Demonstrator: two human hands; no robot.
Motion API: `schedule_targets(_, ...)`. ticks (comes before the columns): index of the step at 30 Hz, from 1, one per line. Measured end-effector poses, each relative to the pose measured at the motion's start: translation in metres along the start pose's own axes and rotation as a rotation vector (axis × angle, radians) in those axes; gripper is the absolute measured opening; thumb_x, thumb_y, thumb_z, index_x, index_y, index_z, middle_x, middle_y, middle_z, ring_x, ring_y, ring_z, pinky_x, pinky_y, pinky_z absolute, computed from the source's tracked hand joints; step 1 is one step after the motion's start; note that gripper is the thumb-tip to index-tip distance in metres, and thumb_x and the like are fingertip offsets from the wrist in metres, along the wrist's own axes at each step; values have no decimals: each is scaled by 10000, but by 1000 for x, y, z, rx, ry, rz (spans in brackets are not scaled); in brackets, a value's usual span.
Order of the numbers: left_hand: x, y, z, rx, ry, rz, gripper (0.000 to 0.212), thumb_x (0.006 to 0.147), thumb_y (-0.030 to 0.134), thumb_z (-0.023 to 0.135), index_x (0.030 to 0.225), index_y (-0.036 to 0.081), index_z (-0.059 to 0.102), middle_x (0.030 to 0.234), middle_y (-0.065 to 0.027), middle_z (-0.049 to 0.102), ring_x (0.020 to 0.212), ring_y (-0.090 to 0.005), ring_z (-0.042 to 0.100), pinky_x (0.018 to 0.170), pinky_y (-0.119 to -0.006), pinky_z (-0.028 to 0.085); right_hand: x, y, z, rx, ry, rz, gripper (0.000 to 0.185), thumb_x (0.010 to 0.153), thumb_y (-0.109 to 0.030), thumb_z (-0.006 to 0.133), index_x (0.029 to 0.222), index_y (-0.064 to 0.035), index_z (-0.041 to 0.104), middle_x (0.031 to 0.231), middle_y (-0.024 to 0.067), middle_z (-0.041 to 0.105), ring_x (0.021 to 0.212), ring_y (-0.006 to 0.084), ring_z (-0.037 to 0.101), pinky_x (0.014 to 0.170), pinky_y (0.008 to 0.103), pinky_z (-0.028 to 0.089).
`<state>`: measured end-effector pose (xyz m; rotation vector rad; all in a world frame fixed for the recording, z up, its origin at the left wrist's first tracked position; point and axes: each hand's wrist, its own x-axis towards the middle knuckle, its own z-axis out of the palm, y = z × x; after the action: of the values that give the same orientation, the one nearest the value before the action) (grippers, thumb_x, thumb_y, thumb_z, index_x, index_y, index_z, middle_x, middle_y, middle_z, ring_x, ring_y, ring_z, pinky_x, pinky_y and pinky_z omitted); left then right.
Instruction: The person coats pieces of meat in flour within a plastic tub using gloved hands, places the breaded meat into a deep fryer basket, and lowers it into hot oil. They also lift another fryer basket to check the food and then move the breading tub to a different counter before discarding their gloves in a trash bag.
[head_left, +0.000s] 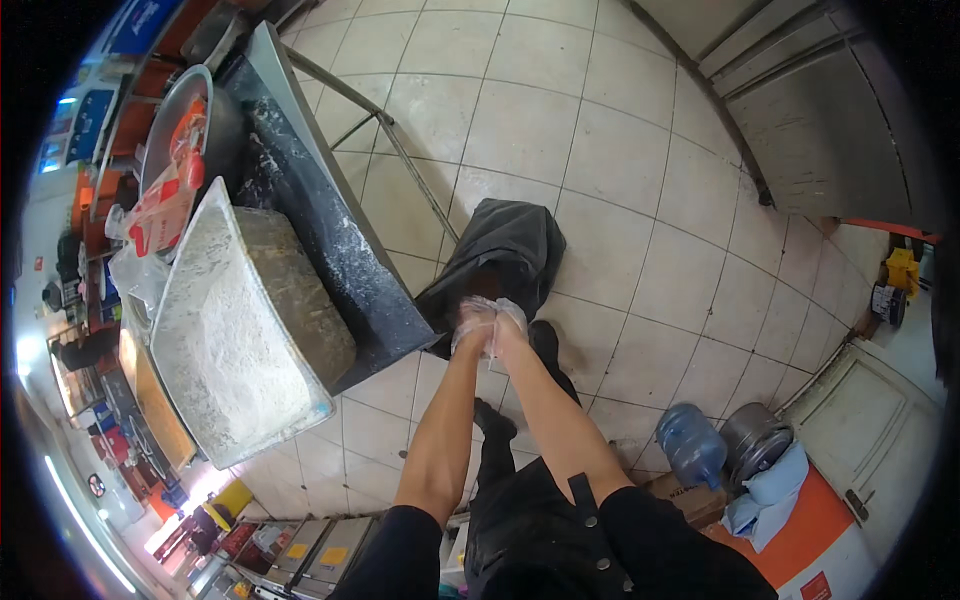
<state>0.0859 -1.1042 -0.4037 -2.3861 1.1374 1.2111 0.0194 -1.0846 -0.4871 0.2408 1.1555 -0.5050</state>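
Note:
My left hand (471, 324) and my right hand (508, 318) meet in front of me, both in clear plastic gloves. They are over the mouth of a bin lined with a black plastic bag (521, 236), which stands on the floor. The gloved fingers overlap and blur, so I cannot tell whether they grip anything. To the left, a large rectangular tub (296, 300) of white flour (240, 352) rests on a dark table (341, 240) dusted with white powder.
Behind the tub are a metal bowl (229, 135) and a red-printed plastic bag (161, 217). Table-leg bars (420, 180) reach towards the bin. A steel cabinet (825, 135) stands at the upper right. A blue water jug (690, 442) and a metal pot (754, 435) are at the lower right.

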Motion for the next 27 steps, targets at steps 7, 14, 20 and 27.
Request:
schedule_targets(7,60,-19,39,587,-260,295,460,900,318,360,1170,-14,528,1211,-205,537,1099,-280,541,903,-358,426,-73,-41,36,-212,-87,-70,367,924,-256,428,1133,33,514,1101,142,569,955,231,568,833,316,442)
schedule_targets(14,124,-74,102,89,18,-222,567,866,394,462,1265,-8,444,1245,-229,493,1109,-312,534,914,-414,434,-179,-82,-15,-769,-88,-491,355,884,-193,559,1176,8,539,1061,91,599,919,121,565,804,250,435)
schedule_targets(20,91,-8,60,-13,14,-180,500,857,344,473,1217,-3,481,1183,-226,532,1062,-320,551,877,-406,444,-113,-79,-2,-1055,-47,-452,246,820,-130,582,1015,13,622,776,90,644,595,155,598,537,271,460)
schedule_targets(27,25,-7,40,-275,216,-40,338,842,229,489,1071,-15,537,969,-249,604,899,-394,584,802,-450,444,-8,-82,55,-1316,24,-271,236,702,-35,581,917,46,633,892,178,636,821,286,612,742,387,465)
